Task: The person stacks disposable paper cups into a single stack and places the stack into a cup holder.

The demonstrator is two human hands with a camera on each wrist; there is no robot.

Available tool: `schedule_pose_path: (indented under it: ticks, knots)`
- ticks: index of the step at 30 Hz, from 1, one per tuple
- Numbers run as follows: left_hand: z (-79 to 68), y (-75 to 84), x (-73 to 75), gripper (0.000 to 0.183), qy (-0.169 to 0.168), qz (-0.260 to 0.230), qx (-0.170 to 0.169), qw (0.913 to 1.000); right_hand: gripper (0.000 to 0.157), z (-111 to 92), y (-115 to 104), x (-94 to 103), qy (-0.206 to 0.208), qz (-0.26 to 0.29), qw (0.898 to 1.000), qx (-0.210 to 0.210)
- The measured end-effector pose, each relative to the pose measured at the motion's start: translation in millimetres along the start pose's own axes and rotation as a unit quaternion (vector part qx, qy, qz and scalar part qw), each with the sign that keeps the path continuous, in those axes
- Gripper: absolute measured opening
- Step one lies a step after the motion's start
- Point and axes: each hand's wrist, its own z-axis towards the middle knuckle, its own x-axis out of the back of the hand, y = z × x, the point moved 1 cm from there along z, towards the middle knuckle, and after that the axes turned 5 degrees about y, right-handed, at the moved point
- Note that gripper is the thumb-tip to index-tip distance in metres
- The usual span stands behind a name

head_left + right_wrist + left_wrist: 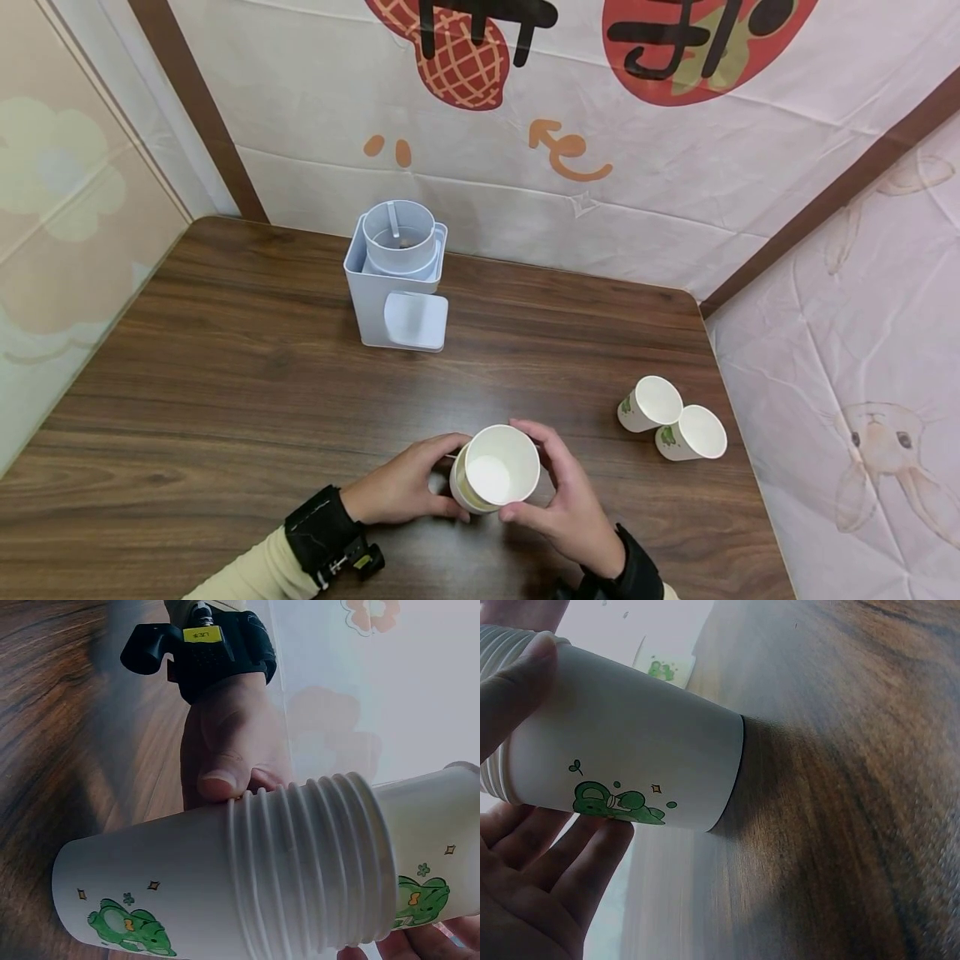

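A stack of nested white paper cups (311, 862) stands on the table near its front, printed with green cartoon figures. My left hand (408, 479) grips this stack near its ridged rims, thumb on one side and fingers on the other. Above those rims, the top paper cup (517, 458) sits partly out of the stack. My right hand (562, 492) holds that cup between thumb and fingers. How far its base still sits inside the stack is hidden. In the left wrist view, the stack's lower wall (645, 735) leans little from the table surface.
Two white paper cups (648, 404) stand side by side at the table's right. Toward the back is a pale blue box-like holder (367, 304) with a round container (401, 258) in its top. Printed cloth walls (487, 192) border the brown wooden table (247, 375).
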Motion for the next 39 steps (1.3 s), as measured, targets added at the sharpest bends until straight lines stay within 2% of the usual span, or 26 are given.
schedule_pose_path:
  ticks: [10,17,32,39]
  knots:
    - [-0.6,1.6,0.5,0.072,0.0,-0.004,0.004,1.0,0.089,-1.0,4.9,-2.3,-0.008,-0.035,0.999,0.001]
    - [-1.2,2.0,0.2,0.073,0.002,-0.002,-0.006,1.0,0.085,0.1,5.5,-4.4,-0.017,-0.074,0.997,0.011]
    - [-0.6,0.8,-0.5,0.073,0.0,-0.012,0.008,0.9999,0.081,1.4,14.2,-5.4,-0.035,-0.107,0.993,0.021]
    - [-0.5,1.6,0.4,0.072,-0.003,-0.01,0.018,0.9998,0.079,2.1,14.9,-5.1,-0.049,-0.114,0.992,0.012]
